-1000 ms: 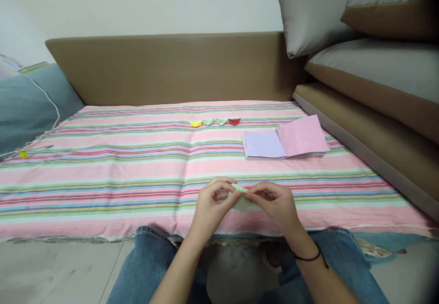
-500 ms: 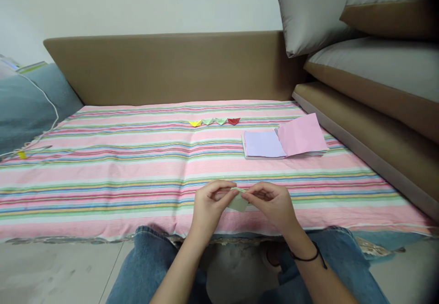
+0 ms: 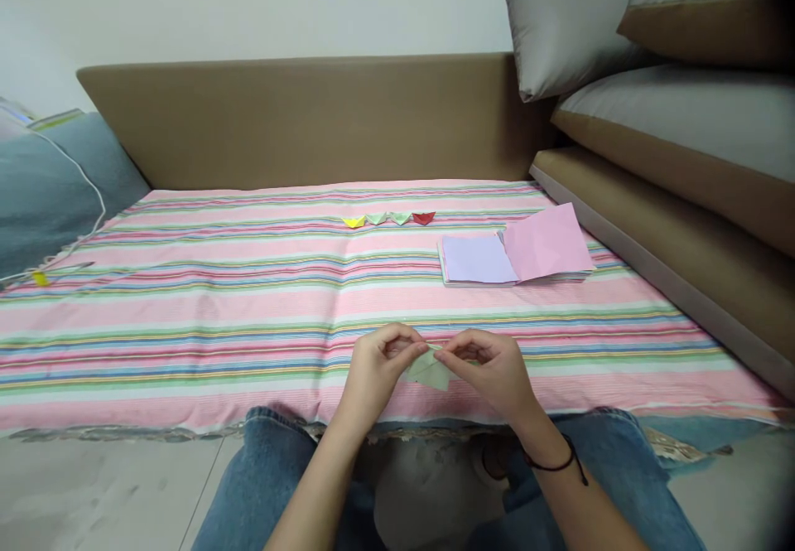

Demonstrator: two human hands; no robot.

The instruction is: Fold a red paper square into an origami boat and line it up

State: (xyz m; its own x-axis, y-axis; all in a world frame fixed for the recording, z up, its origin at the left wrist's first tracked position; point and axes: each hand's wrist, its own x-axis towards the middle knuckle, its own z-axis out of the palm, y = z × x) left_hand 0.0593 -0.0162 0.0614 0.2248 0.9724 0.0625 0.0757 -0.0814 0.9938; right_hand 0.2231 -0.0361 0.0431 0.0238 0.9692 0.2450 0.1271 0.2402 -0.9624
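Observation:
A small pale green folded paper [image 3: 428, 371] is pinched between both my hands just above the near edge of the striped cloth [image 3: 248, 302]. My left hand [image 3: 378, 369] grips its left side with curled fingers. My right hand [image 3: 490, 367] pinches its right side; a dark band circles that wrist. Much of the paper is hidden by my fingers. Farther back on the cloth lies a row of small folded paper pieces: a yellow one [image 3: 354, 222], two pale green ones [image 3: 388, 219] and a red one [image 3: 424, 218].
A stack of coloured paper sheets [image 3: 513, 254], lilac and pink on top, lies right of centre. Brown and grey cushions [image 3: 671, 120] rise at the right, a brown backrest [image 3: 310, 120] behind. A grey-blue pillow with a white cable [image 3: 55, 186] sits left. My jeans-clad knees [image 3: 261, 485] are below.
My hands and the green paper have sunk slightly toward the cloth, and the fingers have closed tighter over the fold. Nothing else has moved.

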